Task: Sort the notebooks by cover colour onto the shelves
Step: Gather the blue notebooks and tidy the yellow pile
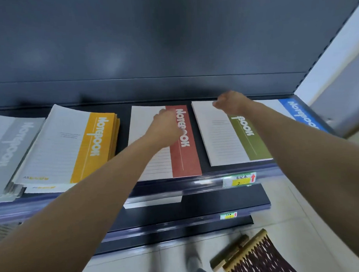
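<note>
Notebooks lie face up in a row on the dark shelf (123, 125), each with a pale lined panel and a coloured band printed "NOTEBOOK". From left to right they run: a grey notebook (10, 141) on top of a pile at the left edge, a yellow notebook (89, 147) lying skewed on a stack of the same colour, a red notebook (185, 160), a green notebook (250, 143), and a blue notebook (300, 113) at the far right end, partly cut off by the right forearm. The red and green ones sit apart, with a strip of bare shelf between them. The left hand (166, 127) rests on the red notebook about where the pale panel meets the red band, its fingers reaching forward flat over the cover and not wrapped round any edge. The right hand (229, 102) hangs at the far edge of the green notebook with its fingers curled under; motion blur hides whether it pinches that edge or grips nothing. A yellow price label (239, 179) with a red arrow sits in the front rail below the green notebook. Below that, a lower shelf (217, 197) juts out, carrying a smaller label (228, 215) on its own rail. A brown woven mat (260, 257) with a gold toothed border lies on the pale tiled floor (295, 223).
</note>
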### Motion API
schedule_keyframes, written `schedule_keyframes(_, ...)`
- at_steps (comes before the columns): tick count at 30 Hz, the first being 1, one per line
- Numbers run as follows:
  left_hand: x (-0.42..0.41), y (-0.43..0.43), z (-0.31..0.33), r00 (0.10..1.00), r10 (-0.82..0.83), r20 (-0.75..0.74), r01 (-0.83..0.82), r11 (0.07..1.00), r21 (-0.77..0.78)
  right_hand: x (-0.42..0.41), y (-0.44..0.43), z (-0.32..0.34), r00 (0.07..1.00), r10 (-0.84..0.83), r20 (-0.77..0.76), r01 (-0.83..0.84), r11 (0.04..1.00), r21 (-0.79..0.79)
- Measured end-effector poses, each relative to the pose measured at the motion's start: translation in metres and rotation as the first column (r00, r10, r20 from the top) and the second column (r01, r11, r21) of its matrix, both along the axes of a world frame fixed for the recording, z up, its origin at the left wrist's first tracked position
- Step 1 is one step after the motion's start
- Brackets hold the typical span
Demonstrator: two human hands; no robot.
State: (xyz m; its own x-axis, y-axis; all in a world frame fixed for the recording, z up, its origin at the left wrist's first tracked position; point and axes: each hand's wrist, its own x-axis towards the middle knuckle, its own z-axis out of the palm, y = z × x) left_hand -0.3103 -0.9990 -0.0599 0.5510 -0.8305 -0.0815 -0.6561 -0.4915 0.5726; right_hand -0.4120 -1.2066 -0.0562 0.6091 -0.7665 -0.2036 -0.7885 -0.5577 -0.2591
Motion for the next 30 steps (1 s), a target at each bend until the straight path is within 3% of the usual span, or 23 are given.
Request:
schedule_keyframes(5, -0.028, -0.039, 0.004, 0.945, -0.017, -0.326, 0.004, 0.999, -0.04, -0.008, -0.033, -0.014, 0.999, 0.027, -0.028, -0.027, 0.999, -0.018)
schedule_keyframes(10, -0.053, -0.075, -0.003, 0.912, 0.088, -0.4, -0.056, 0.994, 0.091, -0.008, -0.064, -0.029, 0.984, 0.163, -0.066, -0.163, 0.987, 0.01)
schedule_keyframes(15, -0.061, -0.094, -0.007, 0.893, 0.198, -0.405, -0.145, 0.977, 0.157, -0.001, -0.084, -0.043, 0.963, 0.265, -0.041, -0.262, 0.963, 0.064)
schedule_keyframes(21, -0.06, -0.105, -0.008, 0.861, 0.293, -0.415, -0.223, 0.952, 0.21, 0.008, -0.091, -0.043, 0.93, 0.34, -0.136, -0.35, 0.935, -0.054)
schedule_keyframes(30, -0.073, -0.105, -0.014, 0.878, 0.31, -0.364, -0.22, 0.938, 0.268, -0.006, -0.085, -0.046, 0.919, 0.378, -0.113, -0.388, 0.919, -0.076)
